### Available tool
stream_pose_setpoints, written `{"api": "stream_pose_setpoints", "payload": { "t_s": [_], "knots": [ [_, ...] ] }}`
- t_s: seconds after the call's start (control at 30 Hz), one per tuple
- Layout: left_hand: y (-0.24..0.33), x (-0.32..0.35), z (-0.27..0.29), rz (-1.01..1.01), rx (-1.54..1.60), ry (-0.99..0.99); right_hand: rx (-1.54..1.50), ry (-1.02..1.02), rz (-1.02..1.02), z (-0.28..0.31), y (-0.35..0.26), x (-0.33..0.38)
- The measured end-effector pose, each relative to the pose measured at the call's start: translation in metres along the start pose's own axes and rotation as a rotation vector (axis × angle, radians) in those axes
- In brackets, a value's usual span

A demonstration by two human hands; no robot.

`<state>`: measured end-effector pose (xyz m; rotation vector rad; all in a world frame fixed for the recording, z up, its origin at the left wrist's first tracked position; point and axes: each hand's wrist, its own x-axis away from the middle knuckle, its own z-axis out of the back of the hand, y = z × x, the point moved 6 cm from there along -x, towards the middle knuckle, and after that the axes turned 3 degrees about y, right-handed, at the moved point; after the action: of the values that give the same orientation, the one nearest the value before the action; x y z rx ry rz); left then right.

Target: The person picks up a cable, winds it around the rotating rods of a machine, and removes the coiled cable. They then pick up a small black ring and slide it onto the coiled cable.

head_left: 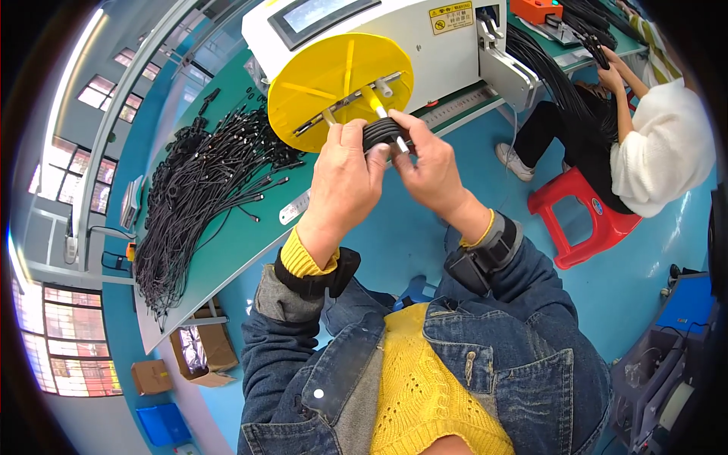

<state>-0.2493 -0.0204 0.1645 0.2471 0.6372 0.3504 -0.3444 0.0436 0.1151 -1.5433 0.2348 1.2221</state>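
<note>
A coiled black cable [381, 133] is pinched between my two hands, just in front of a round yellow disc [303, 80] on a white machine [447, 57]. My left hand [345, 178] grips the coil's left side, thumb along its lower edge. Around the right side close the fingers of my right hand [432, 171]. A silvery connector end [402, 145] shows between my thumbs. Pegs stick out of the disc; a yellow-and-white one [374, 102] stands right behind the coil. Whether the coil still touches that peg I cannot tell.
A large heap of black cables [205, 189] covers the green table [220, 265] on the left. A steel ruler [296, 207] lies near its edge. At right, a co-worker [660, 144] sits near a red stool [584, 212], handling cables. Cardboard boxes [152, 377] stand below.
</note>
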Motion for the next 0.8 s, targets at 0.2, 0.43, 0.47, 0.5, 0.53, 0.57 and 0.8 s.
{"api": "stream_pose_setpoints", "payload": {
  "t_s": [0.2,0.43,0.47,0.5,0.53,0.57,0.8],
  "knots": [
    [0.004,-0.006,0.002,0.042,-0.120,-0.145,0.059,0.019,-0.042,-0.006,-0.001,-0.006],
    [0.019,0.013,0.006,-0.012,-0.040,-0.067,0.108,-0.033,-0.112,0.008,-0.016,0.005],
    [0.026,0.020,0.005,-0.015,-0.039,-0.056,0.132,-0.051,-0.093,0.014,-0.026,0.009],
    [0.032,0.029,0.004,-0.007,-0.031,-0.064,0.156,-0.068,-0.076,0.020,-0.034,0.013],
    [0.038,0.039,0.003,0.012,-0.009,-0.066,0.178,-0.087,-0.062,0.023,-0.037,0.017],
    [0.043,0.049,0.002,0.033,0.012,-0.069,0.179,-0.098,-0.077,0.024,-0.034,0.023],
    [-0.012,0.112,-0.030,0.255,0.215,-0.219,0.245,-0.631,-0.134,-0.028,0.002,0.080]
  ]
}}
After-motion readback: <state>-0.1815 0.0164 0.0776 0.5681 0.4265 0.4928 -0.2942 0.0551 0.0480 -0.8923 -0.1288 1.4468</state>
